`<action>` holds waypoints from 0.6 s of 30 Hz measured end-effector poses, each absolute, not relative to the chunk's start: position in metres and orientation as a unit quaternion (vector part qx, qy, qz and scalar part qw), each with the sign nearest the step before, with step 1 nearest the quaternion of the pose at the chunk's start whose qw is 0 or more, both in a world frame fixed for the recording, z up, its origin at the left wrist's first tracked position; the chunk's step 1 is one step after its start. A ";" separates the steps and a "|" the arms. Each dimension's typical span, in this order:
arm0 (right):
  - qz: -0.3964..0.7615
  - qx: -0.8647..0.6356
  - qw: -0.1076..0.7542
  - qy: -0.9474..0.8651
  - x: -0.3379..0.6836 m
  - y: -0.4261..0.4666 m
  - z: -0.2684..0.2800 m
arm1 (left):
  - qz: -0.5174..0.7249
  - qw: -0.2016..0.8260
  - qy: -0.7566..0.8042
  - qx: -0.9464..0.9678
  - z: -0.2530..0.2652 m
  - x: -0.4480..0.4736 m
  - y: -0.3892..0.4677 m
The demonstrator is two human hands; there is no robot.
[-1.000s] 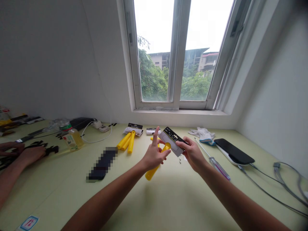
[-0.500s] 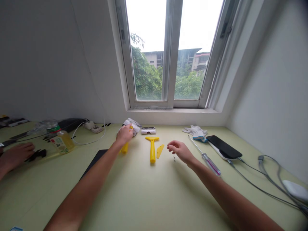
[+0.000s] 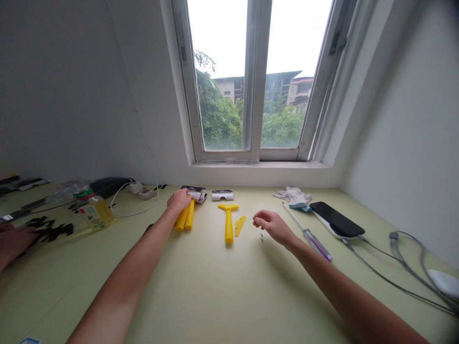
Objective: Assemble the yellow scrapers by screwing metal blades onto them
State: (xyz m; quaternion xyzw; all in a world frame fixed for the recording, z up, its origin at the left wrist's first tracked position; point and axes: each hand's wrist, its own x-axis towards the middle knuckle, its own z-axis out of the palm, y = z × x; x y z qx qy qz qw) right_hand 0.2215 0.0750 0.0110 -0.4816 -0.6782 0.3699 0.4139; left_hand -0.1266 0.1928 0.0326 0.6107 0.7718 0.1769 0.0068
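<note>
- Head view: the left hand (image 3: 179,198) is laid palm-down on the far ends of the yellow plastic handles (image 3: 185,218), smooth rounded bars lying side by side; its fingers are draped over them, and whether they are grasped cannot be told.
- At the hand's 1 o'clock, glossy black-and-white packaging cards (image 3: 195,192) are stacked.
- The right hand (image 3: 271,225) is held loosely curled above the pale green table (image 3: 229,296), nothing gripped; tiny metal screws (image 3: 262,236) lie just beneath it.
- At its 9 o'clock, a T-shaped yellow scraper (image 3: 228,222) and a flat yellow wedge (image 3: 239,225) are seen.
- At 3 o'clock lies a slim screwdriver (image 3: 308,233) with a translucent handle.
</note>
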 end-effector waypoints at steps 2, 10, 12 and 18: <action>0.364 -0.483 0.404 -0.686 0.224 0.077 0.010 | 0.178 0.004 0.774 0.608 0.034 -0.127 0.190; 0.310 -0.509 0.373 -0.711 0.239 0.083 0.011 | 0.216 -0.019 0.762 0.610 0.047 -0.121 0.172; 0.281 -0.527 0.362 -0.715 0.246 0.086 0.013 | 0.246 -0.039 0.738 0.627 0.060 -0.110 0.152; 0.188 -0.577 0.307 -0.734 0.265 0.093 0.006 | 0.481 -0.143 0.329 0.800 0.071 -0.070 0.045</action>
